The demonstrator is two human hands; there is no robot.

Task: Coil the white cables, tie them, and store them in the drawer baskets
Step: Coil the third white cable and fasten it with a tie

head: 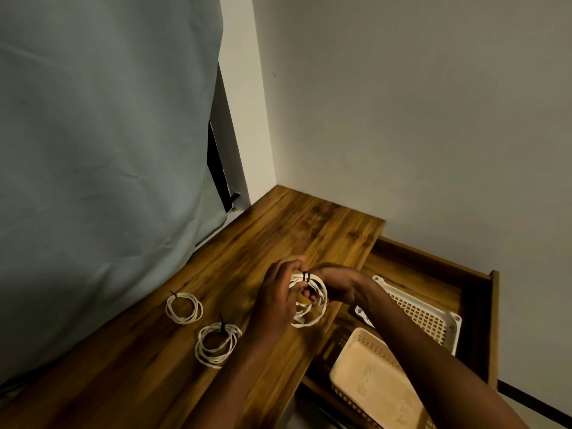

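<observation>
White cable coil (309, 300) held over desk edge | black tie (306, 276) pinched on top by left hand (277, 300) and right hand (335, 284) | drawer baskets (424, 314) lie rightward, right hand judged nearer

The three cable coils are white: one (184, 308) and another (217, 344) lie on the wooden top (278, 236), each with a black tie, and the third (310, 300) carries two black bands. The top is warm brown with darker grain streaks. The far basket (424, 317) is white with a grid of holes; the near basket (368, 376) is pale cream. The curtain (102, 150) is grey-blue, the wall (418, 103) off-white.
</observation>
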